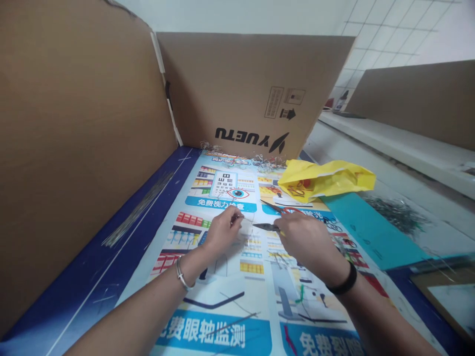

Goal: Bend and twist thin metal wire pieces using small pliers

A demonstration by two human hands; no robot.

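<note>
My left hand (223, 231) is closed in a pinch on a thin wire (248, 219), whose free end reaches toward the pliers. In my right hand (308, 242) is a pair of needle-nose pliers (264, 227), jaws pointing left and close to the wire. Whether the jaws grip the wire is too fine to tell. Just beyond my right hand lies a pair of scissors (273, 206) with red-orange handles, partly covered by the hand. Small dark wire loops (331, 224) rest right of it. Loose wire pieces (232, 324) lie nearer me on the printed poster sheet (218, 289).
A bundle of straight wires (139, 210) lies at left beside a tall cardboard wall (74, 123). Another cardboard panel (237, 89) stands at the back. To the right are a yellow bag (341, 178), a teal board (374, 235) and a heap of wire clippings (397, 213).
</note>
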